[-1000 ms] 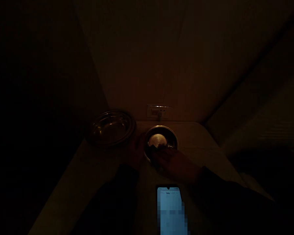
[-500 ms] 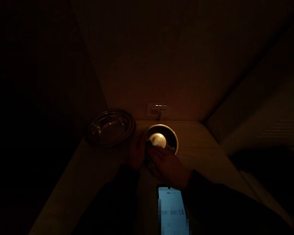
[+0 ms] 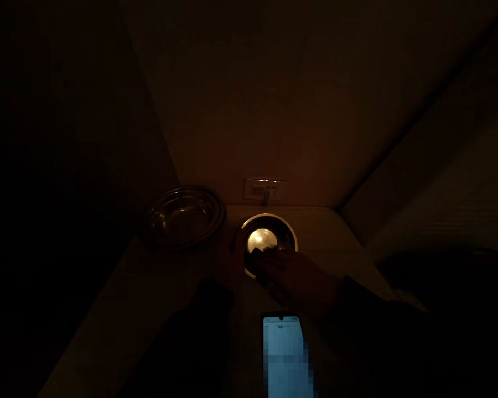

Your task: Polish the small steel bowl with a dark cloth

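Note:
A round, shiny metal bowl [image 3: 262, 240] stands on the wooden table, light glinting off its bottom. At its left rim my left hand [image 3: 231, 257] grips the side, though the darkness hides most of the fingers. My right hand [image 3: 292, 276] reaches over the near rim into the bowl, its fingers closed on what looks like a dark cloth [image 3: 255, 255]. That cloth lies against the inside of the bowl near the front; much of it is hidden beneath the hand.
Left of the bowl sits a wider metal basin [image 3: 182, 218], apparently stacked with another. A lit phone [image 3: 284, 354] lies at the table's front. Behind the bowl, a socket plate [image 3: 265, 189] with a plug is on the wall. The surroundings are very dark.
My right hand has shifted right and slightly lower with the cloth, uncovering more of the front left rim. My left hand stays at the bowl's left side. The view has moved slightly and darkened.

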`<move>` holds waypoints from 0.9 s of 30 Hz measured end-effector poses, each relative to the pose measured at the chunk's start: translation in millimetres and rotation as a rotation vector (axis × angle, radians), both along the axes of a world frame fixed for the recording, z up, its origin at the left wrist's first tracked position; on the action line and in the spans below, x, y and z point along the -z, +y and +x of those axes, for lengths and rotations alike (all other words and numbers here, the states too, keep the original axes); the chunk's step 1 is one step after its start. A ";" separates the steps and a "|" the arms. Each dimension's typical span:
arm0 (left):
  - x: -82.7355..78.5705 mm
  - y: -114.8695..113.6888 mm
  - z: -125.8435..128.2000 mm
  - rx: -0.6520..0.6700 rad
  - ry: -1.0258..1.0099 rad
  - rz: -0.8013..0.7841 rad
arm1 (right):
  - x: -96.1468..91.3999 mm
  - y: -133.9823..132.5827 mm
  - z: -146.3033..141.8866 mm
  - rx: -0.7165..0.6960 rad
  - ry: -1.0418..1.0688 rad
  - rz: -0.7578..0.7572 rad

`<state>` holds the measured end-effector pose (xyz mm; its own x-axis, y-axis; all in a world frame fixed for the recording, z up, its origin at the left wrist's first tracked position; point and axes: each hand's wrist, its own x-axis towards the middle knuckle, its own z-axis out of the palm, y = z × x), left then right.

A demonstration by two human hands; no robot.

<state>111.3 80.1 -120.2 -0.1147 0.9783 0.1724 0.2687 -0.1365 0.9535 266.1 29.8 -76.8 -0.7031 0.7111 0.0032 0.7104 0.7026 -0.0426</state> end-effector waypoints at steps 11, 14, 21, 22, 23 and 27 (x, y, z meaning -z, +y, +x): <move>-5.6 2.2 -1.0 0.102 0.000 -0.008 | -19.3 8.0 20.6 -0.087 -0.171 0.026; -8.3 3.1 0.2 0.136 0.014 -0.018 | -29.0 19.7 27.7 -0.135 -0.263 0.144; -11.7 4.7 0.1 0.133 -0.001 -0.057 | -35.9 42.4 20.0 -0.217 -0.367 0.296; -10.7 4.9 -0.1 0.132 -0.008 -0.048 | -34.3 40.9 19.4 -0.214 -0.363 0.289; -9.5 5.1 -0.2 0.124 -0.019 -0.039 | -32.5 38.2 19.2 -0.200 -0.354 0.272; -4.6 4.5 0.6 0.086 -0.050 -0.027 | -29.1 21.8 17.3 -0.090 -0.256 0.069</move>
<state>111.9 84.6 -115.6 -0.0376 0.9891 0.1421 0.2092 -0.1313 0.9690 283.4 51.7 -47.6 -0.7473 0.6504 -0.1360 0.6268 0.7580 0.1803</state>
